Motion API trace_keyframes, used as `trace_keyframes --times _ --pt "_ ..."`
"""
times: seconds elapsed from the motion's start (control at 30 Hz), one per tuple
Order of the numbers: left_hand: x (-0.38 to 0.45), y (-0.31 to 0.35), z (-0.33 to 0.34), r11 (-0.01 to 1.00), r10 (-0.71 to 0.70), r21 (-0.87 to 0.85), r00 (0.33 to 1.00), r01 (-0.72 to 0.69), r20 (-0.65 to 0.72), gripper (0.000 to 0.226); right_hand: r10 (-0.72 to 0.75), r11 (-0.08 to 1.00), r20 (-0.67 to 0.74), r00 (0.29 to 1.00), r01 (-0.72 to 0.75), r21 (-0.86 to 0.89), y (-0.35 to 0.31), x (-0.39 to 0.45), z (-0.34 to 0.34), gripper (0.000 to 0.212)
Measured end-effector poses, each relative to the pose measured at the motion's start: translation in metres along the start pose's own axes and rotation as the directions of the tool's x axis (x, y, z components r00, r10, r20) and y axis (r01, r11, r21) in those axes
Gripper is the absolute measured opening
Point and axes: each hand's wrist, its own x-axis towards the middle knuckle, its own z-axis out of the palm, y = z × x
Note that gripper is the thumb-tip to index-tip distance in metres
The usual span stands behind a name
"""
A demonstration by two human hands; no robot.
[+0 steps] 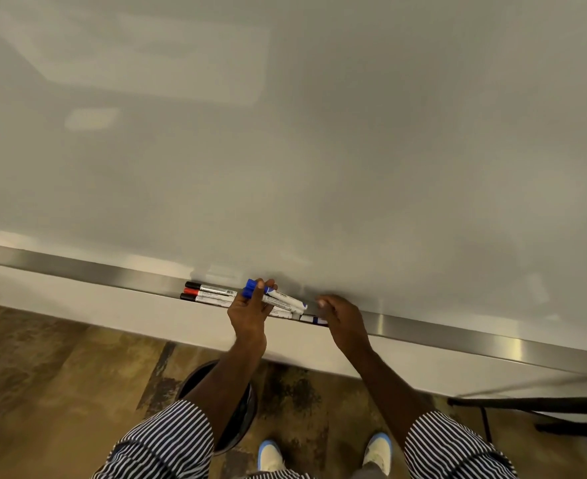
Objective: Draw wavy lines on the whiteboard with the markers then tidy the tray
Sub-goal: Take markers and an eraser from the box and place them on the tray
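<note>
Gripping two blue-capped markers (274,296) just above the metal tray (112,273), the left hand (248,314) curls round their barrels. Right hand (342,318) hovers over the tray, fingers relaxed, holding nothing. Black and red markers (209,294) lie in the tray under the blank whiteboard (319,133).

Pale board, bright caps, stripes below

The whiteboard (319,133) is a plain greyish white, its tray (77,267) brushed silver. The markers have white barrels: two held ones with blue caps (252,288), those in the tray with two black caps (192,285) and a red cap (191,291). The sleeves (167,440) are navy-and-white striped, the shoes (271,456) white edged in light blue, the floor (60,375) mottled brown.
</note>
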Motion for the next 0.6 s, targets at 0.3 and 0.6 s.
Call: trace_keyframes --times 0.3,0.6 --pt "-0.002 -0.025 0.025 0.993 -0.115 0.015 0.992 0.114 0.06 0.024 0.078 0.992 0.013 0.997 -0.079 0.098 -0.011 -0.01 -0.017 0.022" --pt "-0.004 -0.049 0.029 0.982 -0.168 0.082 0.986 0.168 -0.005 0.013 0.149 0.989 -0.162 0.976 -0.149 0.013 0.032 -0.035 -0.062 0.015"
